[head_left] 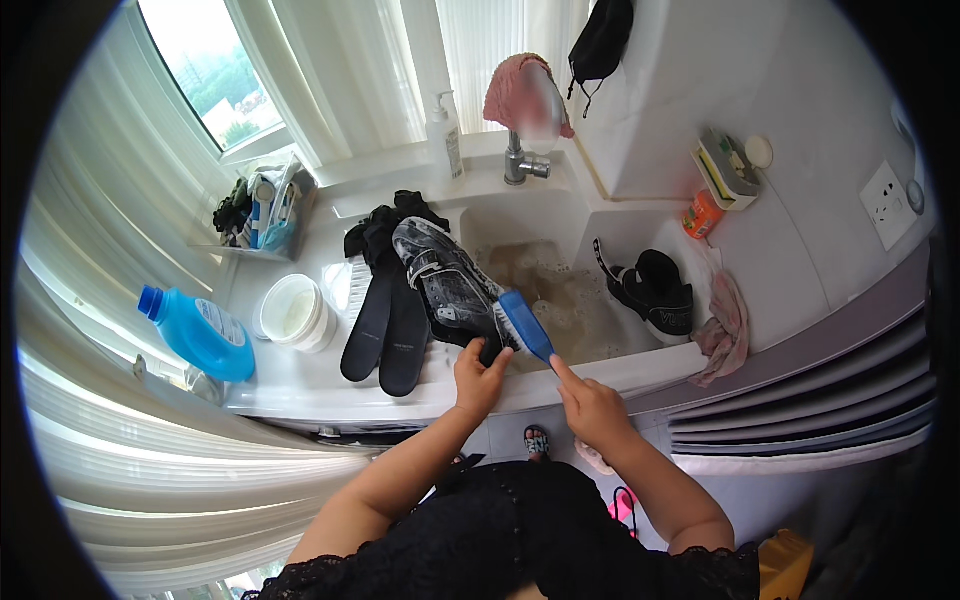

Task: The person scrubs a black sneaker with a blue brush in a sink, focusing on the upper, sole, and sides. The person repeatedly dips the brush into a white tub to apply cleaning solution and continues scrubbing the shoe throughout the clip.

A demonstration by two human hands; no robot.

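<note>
A black shoe with white suds over its upper lies at the sink's left edge, toe pointing away. My left hand grips it at the heel end. In my right hand is the handle of a blue scrubbing brush, its white bristles against the shoe's heel side. Beside the shoe lie two black insoles. Murky, foamy water stands in the white sink. A second black shoe rests at the sink's right side.
On the left stand a blue detergent bottle, a white tub and a clear bin. Behind are a pump bottle and a faucet draped with a pink cloth. Another pink cloth hangs over the right edge.
</note>
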